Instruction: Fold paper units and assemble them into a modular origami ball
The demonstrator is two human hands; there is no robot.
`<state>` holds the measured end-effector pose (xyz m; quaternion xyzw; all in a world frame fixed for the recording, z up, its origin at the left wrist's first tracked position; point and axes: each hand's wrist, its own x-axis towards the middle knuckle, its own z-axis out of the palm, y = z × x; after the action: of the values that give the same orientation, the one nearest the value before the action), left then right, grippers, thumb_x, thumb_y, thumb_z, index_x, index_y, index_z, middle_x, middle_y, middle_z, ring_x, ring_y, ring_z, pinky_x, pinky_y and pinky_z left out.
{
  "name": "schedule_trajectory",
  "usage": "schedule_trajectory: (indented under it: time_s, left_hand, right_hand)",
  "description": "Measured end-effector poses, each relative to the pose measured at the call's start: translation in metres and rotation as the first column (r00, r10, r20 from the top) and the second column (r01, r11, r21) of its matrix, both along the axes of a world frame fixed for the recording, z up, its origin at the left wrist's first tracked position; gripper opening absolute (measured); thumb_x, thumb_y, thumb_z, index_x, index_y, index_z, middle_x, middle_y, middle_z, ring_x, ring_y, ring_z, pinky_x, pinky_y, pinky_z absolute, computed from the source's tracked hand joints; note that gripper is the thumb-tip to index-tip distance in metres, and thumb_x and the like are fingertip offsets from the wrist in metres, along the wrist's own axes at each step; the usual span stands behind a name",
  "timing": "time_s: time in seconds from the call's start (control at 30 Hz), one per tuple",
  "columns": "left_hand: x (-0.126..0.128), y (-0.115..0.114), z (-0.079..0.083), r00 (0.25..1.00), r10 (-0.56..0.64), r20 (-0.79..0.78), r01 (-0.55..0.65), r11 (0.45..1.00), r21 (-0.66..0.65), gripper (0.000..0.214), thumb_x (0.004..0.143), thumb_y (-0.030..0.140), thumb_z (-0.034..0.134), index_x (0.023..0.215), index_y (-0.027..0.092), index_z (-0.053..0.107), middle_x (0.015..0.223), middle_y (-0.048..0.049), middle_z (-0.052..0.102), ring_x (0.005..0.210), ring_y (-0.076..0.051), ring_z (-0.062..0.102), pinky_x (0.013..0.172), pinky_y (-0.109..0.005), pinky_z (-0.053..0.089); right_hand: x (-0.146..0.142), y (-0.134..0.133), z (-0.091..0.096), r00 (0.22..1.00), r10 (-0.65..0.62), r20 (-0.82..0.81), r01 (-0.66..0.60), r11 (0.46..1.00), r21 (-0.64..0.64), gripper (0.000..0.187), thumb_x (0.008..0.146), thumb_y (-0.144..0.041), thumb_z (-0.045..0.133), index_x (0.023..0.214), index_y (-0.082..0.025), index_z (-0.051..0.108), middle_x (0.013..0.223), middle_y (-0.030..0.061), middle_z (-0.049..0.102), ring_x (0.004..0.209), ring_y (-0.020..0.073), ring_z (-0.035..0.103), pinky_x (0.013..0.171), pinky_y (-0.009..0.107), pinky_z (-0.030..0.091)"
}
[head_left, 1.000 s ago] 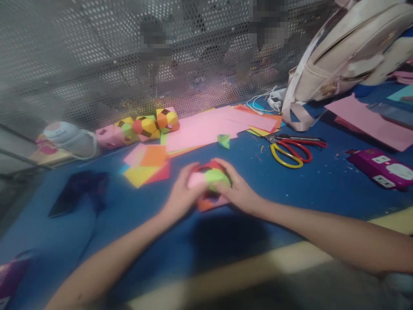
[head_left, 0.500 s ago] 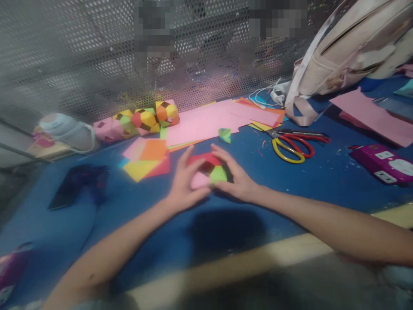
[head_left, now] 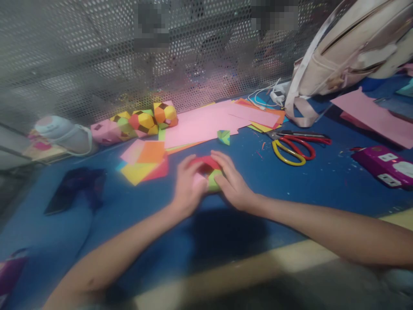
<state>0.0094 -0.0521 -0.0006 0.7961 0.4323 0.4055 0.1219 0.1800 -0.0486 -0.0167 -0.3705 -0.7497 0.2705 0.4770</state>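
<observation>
Paper model (head_left: 213,182) sits between your left hand (head_left: 189,186) and your right hand (head_left: 236,185). Both curl around it, grasping opposite sides.

Left hand (head_left: 190,185) and right hand (head_left: 235,183) bare, slender-fingered; left forearm (head_left: 129,243) slim, bare, 1 small dark spot (head_left: 91,282) near elbow; right forearm (head_left: 322,224) likewise bare; pale bluish-grey cloth (head_left: 402,275) below, blurred

Paper squares (head_left: 146,162) left of paper model (head_left: 213,181), scissors (head_left: 295,141) right, backpack (head_left: 346,54) behind scissors.
</observation>
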Motion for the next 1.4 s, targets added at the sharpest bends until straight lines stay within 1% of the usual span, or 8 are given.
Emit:
schedule_trajectory:
  time_s: [0.57, 0.7, 0.8, 0.87, 0.97, 1.07, 1.27, 1.4]
  left_hand:
    - [-0.004, 0.002, 0.001, 1.000, -0.020, 0.013, 0.021, 0.999, -0.031, 0.037, 0.091, 0.044, 0.040, 0.120, 0.023, 0.049, 0.128, -0.0114, 0.042, 0.124, -0.027, 0.043, 0.106, -0.049, 0.033]
    - [-0.007, 0.003, 0.002, 0.997, -0.082, 0.009, 0.082, 0.996, -0.028, 0.039, 0.091, 0.039, 0.043, 0.127, 0.024, 0.043, 0.134, -0.0131, 0.039, 0.129, -0.028, 0.038, 0.108, -0.051, 0.030]
    - [-0.012, 0.004, 0.001, 0.983, -0.178, 0.051, 0.181, 0.983, -0.046, 0.050, 0.091, 0.047, 0.040, 0.136, 0.026, 0.036, 0.144, -0.0137, 0.032, 0.137, -0.031, 0.028, 0.110, -0.054, 0.026]
    - [-0.015, 0.005, -0.001, 0.966, -0.211, 0.152, 0.224, 0.972, -0.076, 0.056, 0.091, 0.054, 0.034, 0.140, 0.027, 0.030, 0.151, -0.0114, 0.024, 0.141, -0.031, 0.021, 0.112, -0.054, 0.023]
    - [-0.018, 0.005, -0.006, 0.953, -0.143, 0.268, 0.193, 0.966, -0.171, 0.055, 0.093, 0.053, 0.028, 0.143, 0.030, 0.026, 0.156, -0.0061, 0.017, 0.144, -0.027, 0.015, 0.115, -0.049, 0.020]
    - [-0.018, 0.006, -0.007, 0.965, -0.095, 0.245, 0.158, 0.955, -0.251, 0.050, 0.095, 0.044, 0.031, 0.143, 0.028, 0.029, 0.155, -0.0064, 0.022, 0.143, -0.025, 0.020, 0.116, -0.046, 0.020]
    - [-0.016, 0.006, -0.005, 0.967, -0.021, 0.254, 0.099, 0.949, -0.298, 0.049, 0.095, 0.045, 0.032, 0.140, 0.026, 0.036, 0.149, -0.0071, 0.035, 0.136, -0.025, 0.034, 0.114, -0.043, 0.027]
    - [-0.013, 0.004, 0.001, 0.970, 0.034, 0.242, 0.062, 0.924, -0.378, 0.051, 0.094, 0.046, 0.033, 0.139, 0.023, 0.036, 0.149, -0.0078, 0.035, 0.138, -0.025, 0.031, 0.114, -0.042, 0.027]
  right_hand:
    - [0.000, 0.001, 0.001, 0.998, 0.042, 0.045, -0.042, 0.999, 0.019, 0.043, 0.092, -0.033, 0.041, 0.133, -0.020, 0.037, 0.133, 0.0138, 0.041, 0.129, 0.0264, 0.037, 0.110, 0.049, 0.032]
    - [0.002, 0.002, 0.004, 0.996, 0.085, 0.040, -0.085, 0.996, -0.012, 0.045, 0.094, -0.036, 0.040, 0.134, -0.019, 0.036, 0.135, 0.0154, 0.040, 0.131, 0.0275, 0.036, 0.111, 0.050, 0.030]
    - [0.006, 0.006, 0.007, 0.989, 0.147, -0.004, -0.147, 0.987, -0.064, 0.051, 0.094, -0.045, 0.041, 0.137, -0.019, 0.034, 0.142, 0.0158, 0.036, 0.136, 0.0280, 0.031, 0.112, 0.050, 0.029]
    - [0.008, 0.010, 0.009, 0.983, 0.170, -0.068, -0.177, 0.978, -0.107, 0.056, 0.093, -0.050, 0.038, 0.140, -0.020, 0.031, 0.146, 0.0148, 0.033, 0.139, 0.0276, 0.027, 0.113, 0.049, 0.027]
    - [0.007, 0.015, 0.010, 0.983, 0.117, -0.145, -0.148, 0.964, -0.221, 0.060, 0.093, -0.055, 0.034, 0.142, -0.020, 0.030, 0.150, 0.0129, 0.031, 0.139, 0.0270, 0.027, 0.115, 0.048, 0.025]
    - [0.004, 0.017, 0.012, 0.986, 0.081, -0.148, -0.126, 0.934, -0.334, 0.063, 0.093, -0.056, 0.033, 0.142, -0.017, 0.030, 0.149, 0.0133, 0.034, 0.138, 0.0270, 0.031, 0.114, 0.048, 0.025]
    - [-0.001, 0.014, 0.011, 0.979, 0.084, -0.187, -0.152, 0.909, -0.389, 0.059, 0.094, -0.052, 0.033, 0.140, -0.015, 0.033, 0.147, 0.0121, 0.039, 0.136, 0.0245, 0.035, 0.113, 0.043, 0.029]
    - [-0.005, 0.014, 0.008, 0.973, 0.053, -0.224, -0.151, 0.880, -0.449, 0.056, 0.094, -0.050, 0.035, 0.139, -0.018, 0.034, 0.147, 0.0096, 0.039, 0.136, 0.0231, 0.035, 0.113, 0.041, 0.028]
